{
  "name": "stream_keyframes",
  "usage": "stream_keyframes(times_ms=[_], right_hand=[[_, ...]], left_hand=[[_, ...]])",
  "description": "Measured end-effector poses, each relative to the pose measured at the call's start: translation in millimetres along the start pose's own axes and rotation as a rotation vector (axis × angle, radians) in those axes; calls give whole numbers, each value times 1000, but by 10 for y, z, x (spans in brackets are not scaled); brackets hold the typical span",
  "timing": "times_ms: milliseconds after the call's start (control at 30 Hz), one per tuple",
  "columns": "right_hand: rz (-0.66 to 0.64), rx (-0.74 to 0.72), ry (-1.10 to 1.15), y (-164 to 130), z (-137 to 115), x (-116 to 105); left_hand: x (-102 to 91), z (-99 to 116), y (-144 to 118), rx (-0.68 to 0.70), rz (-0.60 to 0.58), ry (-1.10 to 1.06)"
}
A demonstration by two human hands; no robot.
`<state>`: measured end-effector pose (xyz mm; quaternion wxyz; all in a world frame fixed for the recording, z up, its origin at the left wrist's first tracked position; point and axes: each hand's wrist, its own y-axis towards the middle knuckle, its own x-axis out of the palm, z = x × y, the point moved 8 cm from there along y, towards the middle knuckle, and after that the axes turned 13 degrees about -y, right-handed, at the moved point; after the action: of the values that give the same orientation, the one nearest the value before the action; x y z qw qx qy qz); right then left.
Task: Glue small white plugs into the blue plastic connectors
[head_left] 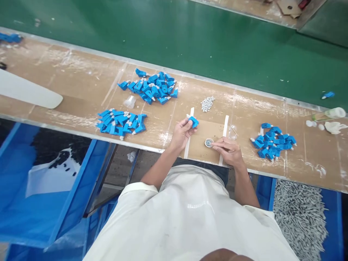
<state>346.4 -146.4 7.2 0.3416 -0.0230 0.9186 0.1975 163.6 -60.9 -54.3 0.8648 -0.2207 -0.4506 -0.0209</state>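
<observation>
A long brown workbench (81, 83), scuffed and streaked with white marks, is set along a green conveyor belt (190, 36) that fills the top of the view. On the bench, 2 white strips (225, 125) are laid roughly parallel, and a bare patch of board is framed between them.

The left hand (182, 133) is raised just above this patch, and a small blue plastic part (193, 121) is pinched between its thumb and fingers, with a white tip seen at the part's upper end. The right hand (228, 150) is rested on the bench close to the right strip; its fingers are closed on a thin tool, too small to be made out clearly, whose tip is held at a small round dish (208, 143) lying between the 2 strips.

3 heaps of like blue parts are spread on the bench: a far heap (152, 87) beyond the left hand, a near-left heap (121, 122) by the front edge, and a right heap (273, 142) just beyond the right hand. A small cluster of grey pieces (207, 104) is seen just beyond the strips. A white sheet (27, 90) is lying at the far left of the bench.

Below the bench, blue bins (40, 203) are seen at the left, and a bin of grey pieces (301, 217) is placed at the right. A pale shirt (190, 217) covers the lower middle of the view.
</observation>
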Motion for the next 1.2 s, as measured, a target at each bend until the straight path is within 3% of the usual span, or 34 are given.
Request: stream_keyframes(times_ms=[233,467,767,1100,1200], right_hand=[[74,-16,-114,60,-58,-28],[111,-166,-372,148,-273,8],[64,-81,-325,234,-153,100],[47,-197,-318,202,-235,52],[21,-172,-297,213,-203,74]], left_hand=[[19,8,-3,-20,-5,2],[19,10,-9,-8,-6,2],[48,23,-32,-20,-30,1],[112,3,-17,-16,-37,10],[150,4,-70,-40,-54,33]])
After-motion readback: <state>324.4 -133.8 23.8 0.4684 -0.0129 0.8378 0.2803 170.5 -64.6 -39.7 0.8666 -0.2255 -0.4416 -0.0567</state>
